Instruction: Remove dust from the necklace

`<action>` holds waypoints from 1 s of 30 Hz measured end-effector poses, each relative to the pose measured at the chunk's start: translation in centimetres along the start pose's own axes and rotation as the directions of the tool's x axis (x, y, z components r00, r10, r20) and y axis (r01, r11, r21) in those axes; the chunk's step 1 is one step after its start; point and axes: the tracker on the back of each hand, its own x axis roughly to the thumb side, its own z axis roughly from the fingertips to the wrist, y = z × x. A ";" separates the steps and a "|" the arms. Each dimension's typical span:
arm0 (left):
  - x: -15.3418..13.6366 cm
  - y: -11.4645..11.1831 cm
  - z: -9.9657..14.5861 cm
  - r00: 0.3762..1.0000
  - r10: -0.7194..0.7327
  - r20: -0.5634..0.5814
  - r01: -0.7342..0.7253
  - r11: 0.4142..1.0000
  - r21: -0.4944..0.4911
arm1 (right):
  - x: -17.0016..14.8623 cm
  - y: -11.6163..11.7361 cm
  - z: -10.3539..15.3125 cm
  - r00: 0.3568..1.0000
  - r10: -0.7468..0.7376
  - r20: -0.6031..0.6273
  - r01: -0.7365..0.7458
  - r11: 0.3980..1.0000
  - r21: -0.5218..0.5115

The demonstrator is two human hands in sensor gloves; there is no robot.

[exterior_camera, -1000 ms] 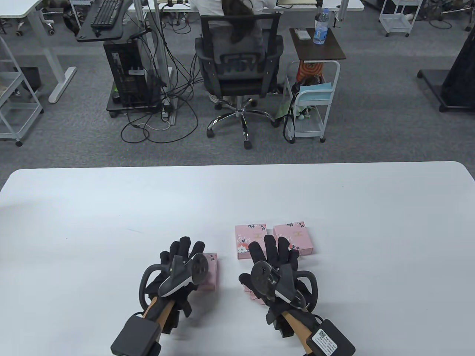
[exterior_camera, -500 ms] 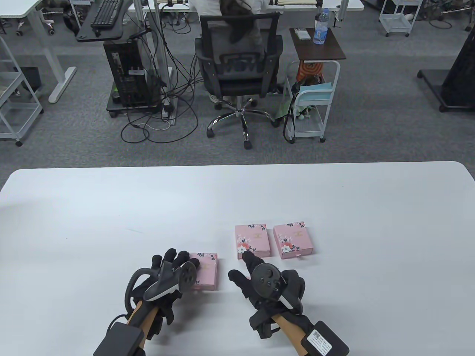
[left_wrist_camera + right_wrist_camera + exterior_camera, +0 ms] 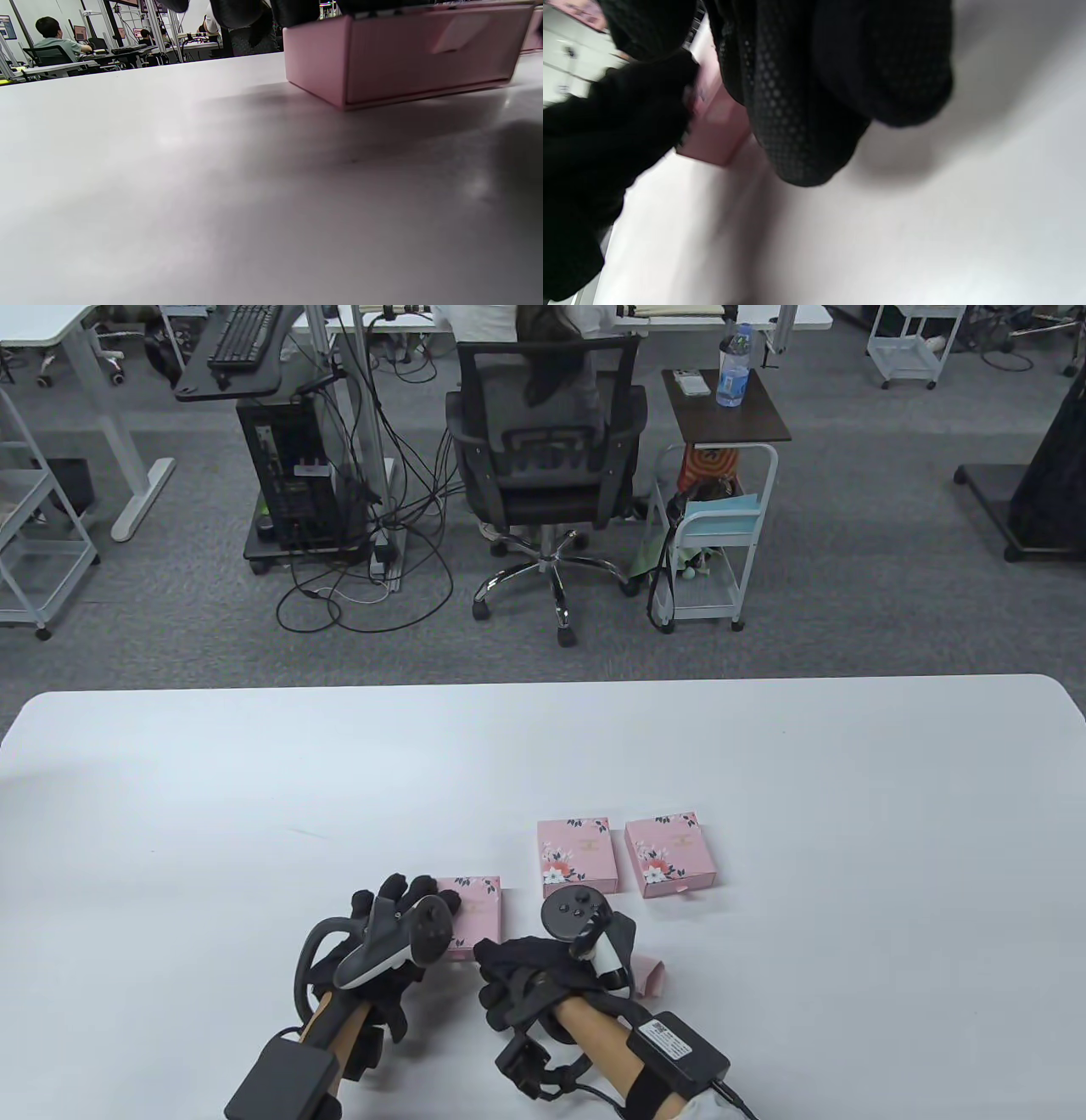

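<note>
The left hand [image 3: 399, 916] lies with fairly straight fingers flat on the lid of the nearest pink box [image 3: 479, 912], pressing it down rather than gripping it. The right hand [image 3: 543, 967] is turned on its side beside that box, fingers reaching toward its near right edge; the right wrist view shows dark fingertips [image 3: 649, 93] against a pink corner, but it is blurred and I cannot tell whether they pinch anything. A small pink piece [image 3: 649, 976] shows on the table [image 3: 764, 780] just right of that hand.

The necklace itself is not visible anywhere; my guess is that it sits inside one of the boxes. The step in hand looks like opening the near box. To do it well, the left hand should hold the sleeve steady with light, even pressure while the right draws the tray out straight along its length, slowly, so nothing fine spills out.

The boxes are flat, square, matte pink card with printed flowers; the left wrist view shows a paler tab on the near box's front face. Two matching boxes [image 3: 577, 855] [image 3: 672, 853] lie side by side farther off, close but apart. The table is smooth, white and slightly glossy
</note>
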 end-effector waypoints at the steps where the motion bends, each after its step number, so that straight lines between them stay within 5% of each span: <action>1: 0.0 0.0 0.0 1.000 0.002 0.000 -0.002 1.000 0.000 | -0.1 0.4 -0.3 0.999 -0.027 -0.017 0.027 0.999 0.018; 7: -0.1 -0.1 0.0 1.000 0.011 0.000 -0.011 1.000 0.000 | -1.0 2.4 -1.8 0.962 -0.221 -0.157 0.229 0.973 0.033; 16: -0.1 -0.1 -0.1 1.000 0.019 0.002 -0.019 1.000 -0.006 | -1.2 3.2 -1.7 0.919 -0.350 -0.183 0.348 0.936 -0.048; 30: -0.1 0.0 -0.1 1.000 0.010 -0.003 -0.010 1.000 -0.008 | -1.1 4.3 -0.8 0.933 -0.329 -0.147 0.332 0.943 -0.004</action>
